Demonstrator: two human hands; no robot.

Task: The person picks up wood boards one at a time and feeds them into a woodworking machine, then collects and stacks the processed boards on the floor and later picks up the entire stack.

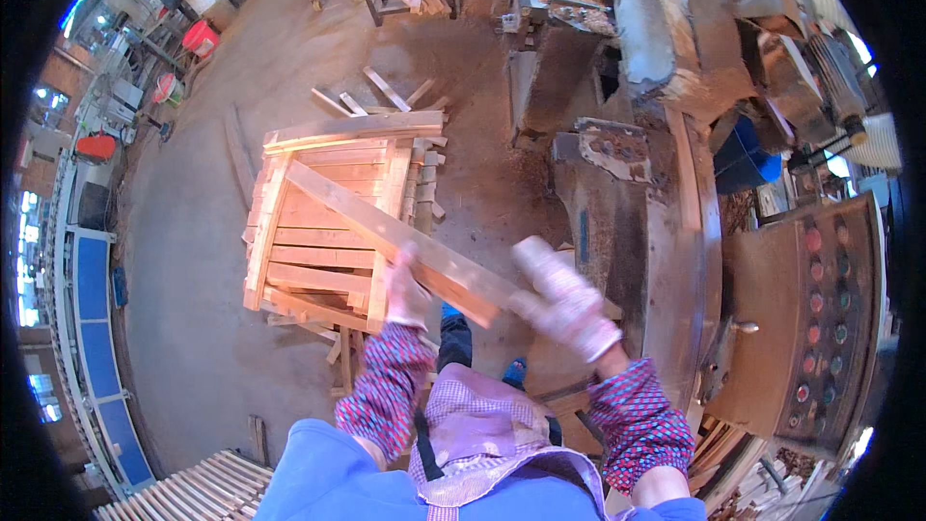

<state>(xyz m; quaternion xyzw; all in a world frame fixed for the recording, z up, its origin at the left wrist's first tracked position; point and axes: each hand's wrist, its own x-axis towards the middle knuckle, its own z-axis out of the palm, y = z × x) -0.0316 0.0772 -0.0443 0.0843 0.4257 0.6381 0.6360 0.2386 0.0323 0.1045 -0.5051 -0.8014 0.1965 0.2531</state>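
A long wooden plank [386, 230] slants over a stack of boards [323, 236], its near end reaching in front of my body. My left hand [407, 294], in a pale work glove, is closed on the plank along its near half. My right hand [569, 301], gloved too and blurred by motion, is held just right of the plank's near end. Its fingers look stretched out, with the thumb side close to the wood; whether it touches cannot be made out. Patterned sleeve covers wrap both forearms.
To my right runs a worn machine bed [617, 232], with a control panel [825, 323] of coloured buttons beyond. Loose wood offcuts [386, 89] lie past the stack. Slatted wood [198, 492] sits at lower left. Red buckets [201, 39] stand far left.
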